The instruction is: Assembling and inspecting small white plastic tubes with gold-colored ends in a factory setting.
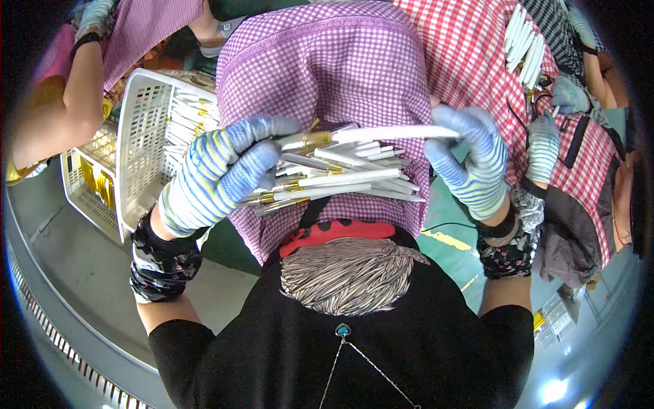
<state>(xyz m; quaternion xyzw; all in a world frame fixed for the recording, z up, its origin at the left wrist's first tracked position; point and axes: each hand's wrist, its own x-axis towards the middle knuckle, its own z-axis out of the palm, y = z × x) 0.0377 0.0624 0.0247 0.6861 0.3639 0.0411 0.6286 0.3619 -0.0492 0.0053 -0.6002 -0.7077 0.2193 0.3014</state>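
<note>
My left hand (221,170), in a blue-and-yellow striped knit glove, is closed on the gold-banded end of a slim white-handled paintbrush (388,134). The brush lies level across in front of me. At its other end, the thumb and fingers of my right hand (471,160), gloved alike, pinch the handle's tip. Just below the held brush, a loose pile of similar white brushes (351,178) rests in my lap on a purple checked cloth (320,68). Most of their gold bands point left. My left glove hides the held brush's left tip.
To my left stands a white slotted crate (141,146) filled with more brushes, beside a second crate (88,194). A co-worker's arm (78,102) is beyond them. At right, another person's gloved hands (543,146) work near a red checked cloth (463,54) bearing white brushes (524,44).
</note>
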